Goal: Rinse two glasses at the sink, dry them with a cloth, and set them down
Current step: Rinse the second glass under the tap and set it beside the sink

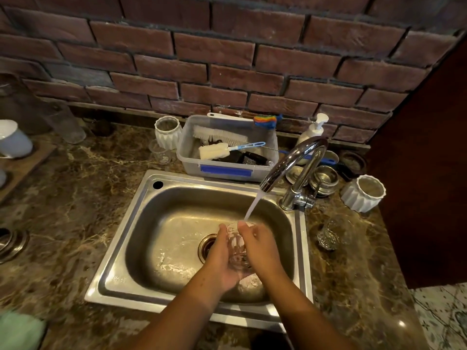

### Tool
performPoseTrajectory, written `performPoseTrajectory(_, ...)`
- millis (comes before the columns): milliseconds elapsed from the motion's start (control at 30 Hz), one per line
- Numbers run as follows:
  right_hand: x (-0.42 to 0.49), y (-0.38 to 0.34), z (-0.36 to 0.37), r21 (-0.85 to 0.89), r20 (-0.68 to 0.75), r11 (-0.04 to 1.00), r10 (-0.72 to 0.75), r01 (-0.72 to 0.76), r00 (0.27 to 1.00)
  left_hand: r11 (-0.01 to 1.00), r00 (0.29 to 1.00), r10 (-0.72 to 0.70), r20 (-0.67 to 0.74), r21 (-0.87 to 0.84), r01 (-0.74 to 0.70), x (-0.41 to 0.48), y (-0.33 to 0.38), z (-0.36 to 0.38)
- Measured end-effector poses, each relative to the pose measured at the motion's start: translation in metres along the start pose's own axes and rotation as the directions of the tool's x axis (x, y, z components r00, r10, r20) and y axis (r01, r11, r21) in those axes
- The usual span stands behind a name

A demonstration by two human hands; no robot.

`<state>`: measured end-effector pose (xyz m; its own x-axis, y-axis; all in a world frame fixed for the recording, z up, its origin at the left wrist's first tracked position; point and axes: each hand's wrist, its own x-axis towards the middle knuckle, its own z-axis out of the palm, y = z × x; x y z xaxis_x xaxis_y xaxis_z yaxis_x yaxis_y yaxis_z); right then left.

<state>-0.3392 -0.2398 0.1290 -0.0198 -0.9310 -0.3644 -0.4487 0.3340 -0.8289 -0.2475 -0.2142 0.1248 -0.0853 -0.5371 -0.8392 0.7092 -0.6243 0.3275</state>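
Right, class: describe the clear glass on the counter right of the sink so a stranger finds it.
Start at the steel sink and cross its right rim onto the marble counter. The glass sits there, nearer you than the white ribbed pot; unlike it, it is see-through.

A person is gripping a clear glass (pixel 236 248) between the left hand (pixel 218 258) and right hand (pixel 261 248) over a steel sink (pixel 164 223), as water (pixel 254 204) is streaming from a curved chrome faucet (pixel 285 159) onto its rim. A second glass (pixel 333 233) is resting on the marble counter (pixel 75 198) just right of the sink.
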Motion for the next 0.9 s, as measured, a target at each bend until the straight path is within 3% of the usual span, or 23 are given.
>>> performPoseTrajectory(67, 0.006, 0.002, -0.005, -0.107, 0.036, 0.977, -0.181, 0.184, 0.983, 0.999, 1.000, 0.005, 0.002, 0.032, -0.005, 0.000, 0.005, 0.002)
performPoseTrajectory(167, 0.009, -0.001, -0.010, -0.248, 0.192, 0.855, -0.418, 0.456, 0.888, 0.996, 1.000, 0.004, -0.017, 0.091, -0.003, 0.002, 0.015, 0.005)
performPoseTrajectory(267, 0.018, -0.011, -0.010, -0.433, 0.290, 0.688, -0.506, 0.583, 0.812, 0.987, 1.000, 0.022, -0.011, 0.160, -0.020, 0.005, 0.024, 0.009)
performPoseTrajectory(333, 0.024, -0.020, -0.009, -0.434, 0.305, 0.724, -0.442, 0.536, 0.844, 0.987, 1.000, 0.031, 0.002, 0.156, -0.031, 0.004, 0.029, 0.010)
performPoseTrajectory(433, 0.041, -0.031, -0.009, -0.123, 0.111, 0.965, -0.218, 0.231, 0.970, 0.986, 0.999, 0.036, -0.001, 0.166, -0.035, 0.006, 0.032, 0.012)
performPoseTrajectory(500, 0.047, -0.033, -0.005, 0.137, 0.033, 0.987, -0.087, 0.081, 0.996, 0.987, 0.999, 0.054, -0.006, 0.151, -0.052, 0.009, 0.034, 0.012)
performPoseTrajectory(567, 0.043, -0.032, 0.000, 0.323, 0.036, 0.946, -0.032, 0.019, 0.999, 0.994, 0.997, 0.081, -0.002, 0.078, -0.080, 0.011, 0.036, 0.012)
performPoseTrajectory(667, 0.029, -0.020, 0.010, 0.198, 0.060, 0.971, -0.147, 0.133, 0.987, 0.991, 0.991, 0.133, -0.006, 0.023, -0.133, 0.014, 0.042, 0.007)
performPoseTrajectory(800, 0.036, -0.015, 0.002, -0.053, -0.015, 0.961, -0.271, 0.270, 0.962, 0.938, 0.981, 0.191, 0.015, 0.291, -0.187, 0.012, 0.037, 0.006)
performPoseTrajectory(900, 0.052, -0.021, -0.007, -0.087, 0.010, 0.979, -0.185, 0.185, 0.983, 0.874, 0.979, 0.179, 0.096, 0.442, -0.202, 0.001, 0.029, 0.016)
